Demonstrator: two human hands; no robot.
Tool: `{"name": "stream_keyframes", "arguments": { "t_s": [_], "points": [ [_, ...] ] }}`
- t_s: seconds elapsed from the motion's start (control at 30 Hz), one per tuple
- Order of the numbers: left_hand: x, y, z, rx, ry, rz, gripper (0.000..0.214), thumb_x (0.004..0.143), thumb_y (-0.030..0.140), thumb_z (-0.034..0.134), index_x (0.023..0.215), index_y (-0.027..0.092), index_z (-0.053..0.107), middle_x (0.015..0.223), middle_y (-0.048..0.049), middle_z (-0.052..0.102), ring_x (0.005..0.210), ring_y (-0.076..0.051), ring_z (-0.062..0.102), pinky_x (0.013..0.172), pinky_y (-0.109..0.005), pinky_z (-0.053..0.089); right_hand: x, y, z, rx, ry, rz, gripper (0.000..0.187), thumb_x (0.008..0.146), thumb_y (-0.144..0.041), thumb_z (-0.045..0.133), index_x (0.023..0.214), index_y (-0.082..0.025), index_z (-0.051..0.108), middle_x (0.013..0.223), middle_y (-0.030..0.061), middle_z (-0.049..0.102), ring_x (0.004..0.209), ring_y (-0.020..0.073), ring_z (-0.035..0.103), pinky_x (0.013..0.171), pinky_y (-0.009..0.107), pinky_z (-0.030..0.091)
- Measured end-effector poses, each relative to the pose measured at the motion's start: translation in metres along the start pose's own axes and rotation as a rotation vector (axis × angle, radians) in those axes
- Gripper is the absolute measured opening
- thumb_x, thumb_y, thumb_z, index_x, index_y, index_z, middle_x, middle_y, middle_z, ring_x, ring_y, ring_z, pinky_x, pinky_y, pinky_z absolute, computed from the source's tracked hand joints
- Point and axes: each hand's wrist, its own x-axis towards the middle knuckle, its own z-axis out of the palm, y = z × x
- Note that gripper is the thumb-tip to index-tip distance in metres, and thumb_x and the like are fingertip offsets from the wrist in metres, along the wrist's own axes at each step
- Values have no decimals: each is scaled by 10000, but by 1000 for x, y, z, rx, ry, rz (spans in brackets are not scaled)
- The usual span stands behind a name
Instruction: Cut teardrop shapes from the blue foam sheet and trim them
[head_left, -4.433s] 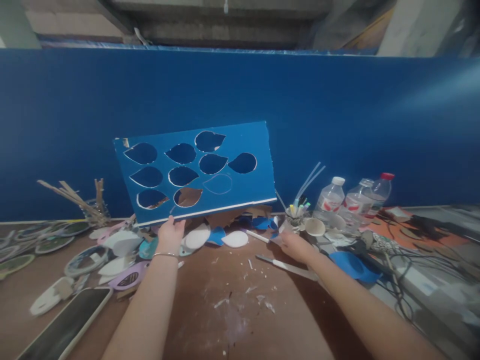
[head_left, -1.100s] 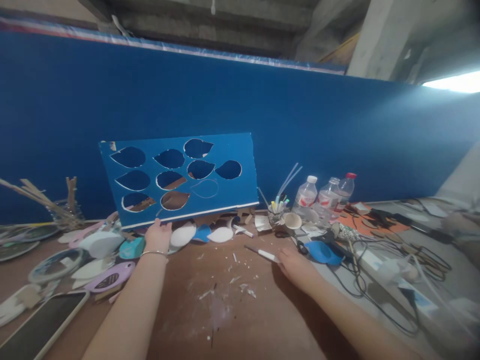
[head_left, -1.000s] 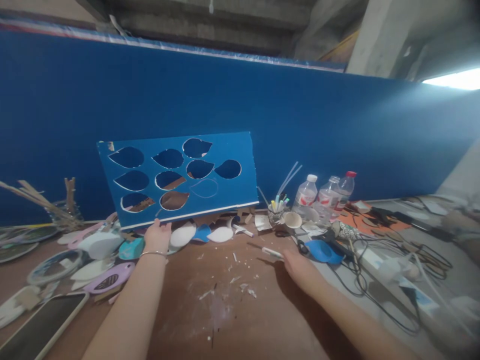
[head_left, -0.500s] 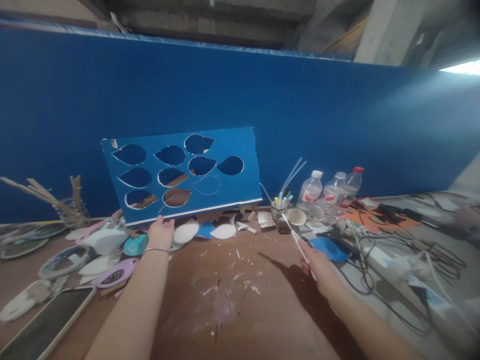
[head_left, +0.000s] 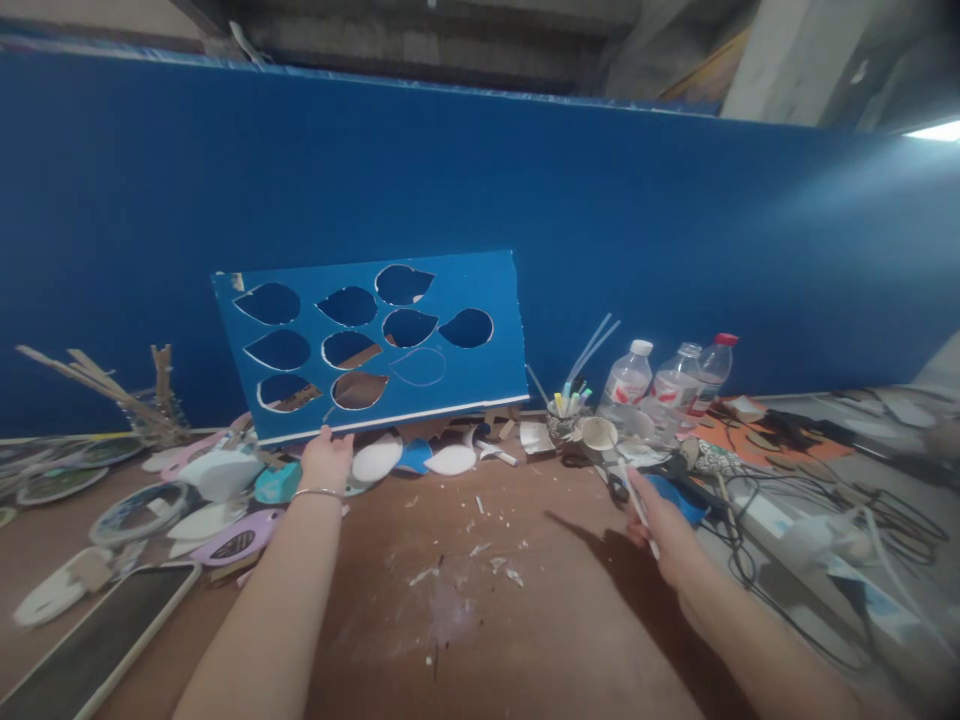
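Observation:
My left hand grips the bottom edge of a blue foam board and holds it upright against the big blue panel behind. The board has several leaf-shaped holes cut out and one leaf outline drawn on it. Lifted off the brown table, my right hand is closed around a thin white craft knife whose tip points up and away. Cut-out white and blue leaf shapes lie below the board.
A phone lies at the near left, beside pastel cut-outs and mirrors. A cup of pens, three water bottles, cables and a power strip crowd the right. White scraps dot the table's middle.
My right hand picked the white knife up off the table and raised it, moving right. The left hand kept holding the board upright. The view shifted slightly.

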Motion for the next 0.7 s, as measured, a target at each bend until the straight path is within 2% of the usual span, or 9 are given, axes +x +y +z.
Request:
{"name": "stream_keyframes", "arguments": {
  "t_s": [0.17, 0.3, 0.4, 0.53, 0.7],
  "points": [
    [-3, 3, -3, 22, -5, 20, 361, 876, 356, 521, 1177, 156, 516, 1102, -85, 582, 894, -182, 600, 744, -374, 528, 4, 7, -1, -48, 3, 34, 406, 892, -498, 465, 683, -154, 515, 491, -96, 400, 348, 29, 301, 330, 169, 269],
    [-1, 2, -3, 48, 1, 42, 369, 875, 358, 521, 1186, 158, 511, 1116, -88, 577, 912, -188, 597, 758, -385, 525, 6, 14, -3, -45, -57, -8, 313, 909, -434, 473, 872, -139, 573, 673, -35, 545, 469, 49, 456, 417, 184, 401],
    [2, 1, -2, 67, 5, 50, 374, 875, 358, 522, 1190, 159, 509, 1121, -89, 575, 921, -192, 596, 765, -390, 523, 5, 18, -4, -31, -142, -50, 283, 909, -400, 488, 976, -137, 571, 799, 0, 590, 580, 77, 540, 504, 220, 471],
    [3, 1, -1, 78, 7, 41, 374, 875, 364, 521, 1186, 158, 511, 1119, -89, 576, 914, -189, 597, 760, -387, 524, 6, 22, -2, -15, -207, -94, 249, 904, -342, 514, 1040, -138, 559, 883, 18, 600, 657, 96, 575, 566, 247, 502],
    [3, 0, 0, 83, 17, 42, 372, 874, 369, 520, 1181, 158, 514, 1100, -85, 584, 894, -183, 601, 747, -379, 527, 8, 22, -3, 9, -230, -116, 232, 896, -314, 531, 1046, -139, 561, 932, 28, 606, 702, 108, 590, 607, 267, 517]
  ]
}}
